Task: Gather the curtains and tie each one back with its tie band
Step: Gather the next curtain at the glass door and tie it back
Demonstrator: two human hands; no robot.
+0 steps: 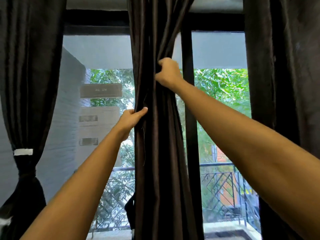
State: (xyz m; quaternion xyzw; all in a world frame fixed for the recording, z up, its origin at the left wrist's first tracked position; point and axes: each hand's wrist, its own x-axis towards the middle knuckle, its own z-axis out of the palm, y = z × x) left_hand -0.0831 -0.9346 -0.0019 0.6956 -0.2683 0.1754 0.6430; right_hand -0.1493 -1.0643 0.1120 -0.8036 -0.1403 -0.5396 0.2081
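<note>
A dark brown middle curtain (162, 135) hangs in front of the window, bunched into folds. My left hand (131, 118) grips its left edge at mid height. Higher up, my right hand (168, 73) pinches the folds on its right side. At the left, another dark curtain (29, 66) is gathered and tied with a dark tie band (26, 172) that carries a white patch (23, 152). A third dark curtain (284, 84) hangs loose at the right edge. No tie band for the middle or right curtain is visible.
Behind the curtains stands a tall window with a dark frame post (188, 101) and a grey screen. Outside are a balcony railing (220, 187), trees and a grey building (69, 118).
</note>
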